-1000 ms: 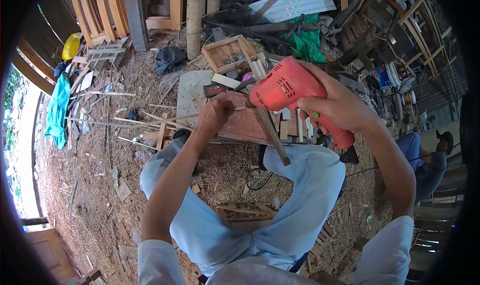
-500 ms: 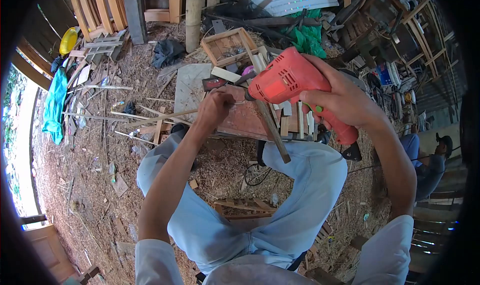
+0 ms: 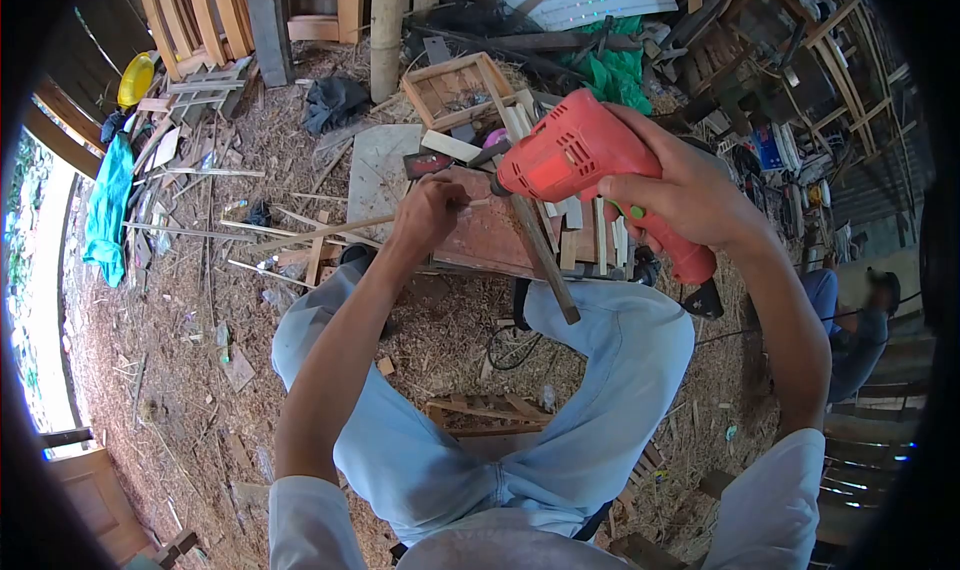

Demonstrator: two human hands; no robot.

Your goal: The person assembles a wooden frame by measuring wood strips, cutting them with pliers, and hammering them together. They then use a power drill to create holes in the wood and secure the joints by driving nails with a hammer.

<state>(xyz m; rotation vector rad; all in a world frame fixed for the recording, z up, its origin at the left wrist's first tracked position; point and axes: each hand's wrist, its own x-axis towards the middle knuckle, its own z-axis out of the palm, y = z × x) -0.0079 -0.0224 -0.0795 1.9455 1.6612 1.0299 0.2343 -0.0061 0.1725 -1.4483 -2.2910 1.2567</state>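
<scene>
A red power drill [image 3: 580, 155] is held in my right hand [image 3: 680, 195], which wraps round its grip with the thumb high on the side. Its chuck points left, toward my left hand [image 3: 428, 210]. The fingers of that hand are closed on a thin wooden stick [image 3: 345, 230], whose long end sticks out to the left. At the other side the stick's short end reaches right up to the chuck. Both hands are over a low reddish-brown board [image 3: 485, 245]. A narrow wooden strip [image 3: 545, 260] lies slanted across the board, below the chuck.
Beyond the board stands a shallow wooden tray [image 3: 440, 120], with a grey flat panel [image 3: 380, 165] to its left. Wood offcuts [image 3: 590, 240] lie at the board's right. Shavings and scraps cover the ground. Another person [image 3: 865, 340] sits at far right.
Both hands keep almost the same place, with the drill and stick still lined up. The view has shifted very slightly.
</scene>
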